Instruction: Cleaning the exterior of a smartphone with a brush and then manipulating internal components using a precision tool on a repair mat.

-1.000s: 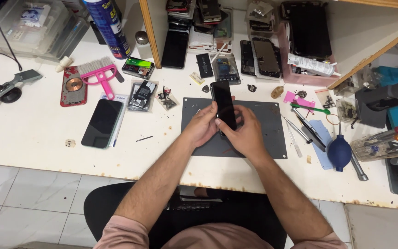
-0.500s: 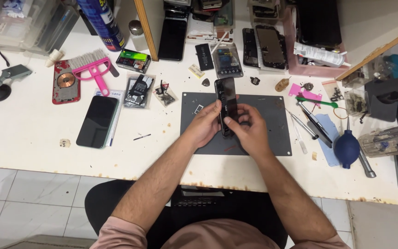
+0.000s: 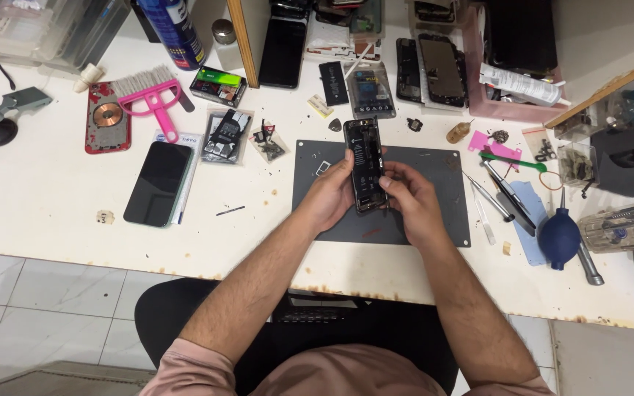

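Observation:
An opened black phone body [image 3: 365,158], its inner parts showing, is held upright over the dark grey work mat [image 3: 442,213]. My left hand [image 3: 329,196] grips its left edge and lower half. My right hand [image 3: 409,196] holds the lower right edge, fingers curled against the phone's inside. Both hands hover just above the mat, close together.
On the white bench lie a black phone screen [image 3: 158,182], a pink brush [image 3: 153,92], a red phone back with a coil [image 3: 107,117], small parts bags [image 3: 227,136], tweezers and tools [image 3: 504,194], and a blue air blower [image 3: 559,233]. Phones and parts crowd the back edge.
The phone and both hands stay over the mat. The phone is held slightly more upright and the fingers have shifted along its lower edge.

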